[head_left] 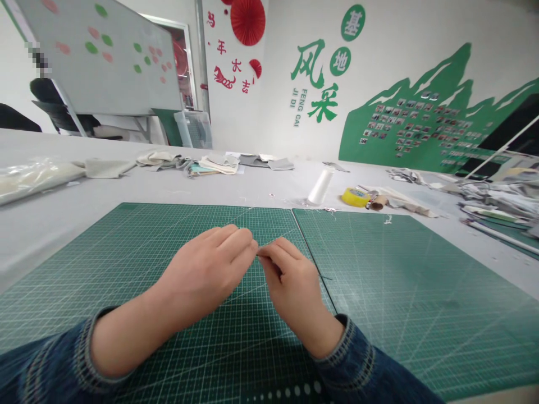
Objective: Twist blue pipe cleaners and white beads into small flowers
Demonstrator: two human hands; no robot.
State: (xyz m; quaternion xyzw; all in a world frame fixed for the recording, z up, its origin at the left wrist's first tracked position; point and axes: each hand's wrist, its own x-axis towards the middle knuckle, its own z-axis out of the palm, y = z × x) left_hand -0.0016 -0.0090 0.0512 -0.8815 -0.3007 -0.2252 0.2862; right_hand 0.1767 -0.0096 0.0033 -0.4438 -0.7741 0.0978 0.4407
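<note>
My left hand (pixel 210 264) and my right hand (pixel 295 278) meet fingertip to fingertip over the green cutting mat (pixel 168 219). Both are closed in a pinch. Whatever lies between the fingertips is too small or too hidden to name. A short dark strand (pixel 326 277) lies just right of my right hand, near the seam with a second green mat (pixel 412 269). Beyond the mats stands a white cone of thread (pixel 320 186), leaning in view.
A roll of yellow tape (pixel 356 197) lies at the back, with a cardboard tube (pixel 379 202) beside it. Folded fabric pieces (pixel 219 164) line the far table. More cloth is heaped at right (pixel 505 193). A plastic-wrapped bundle (pixel 37 177) sits at left. A person (pixel 46 92) is behind the whiteboard.
</note>
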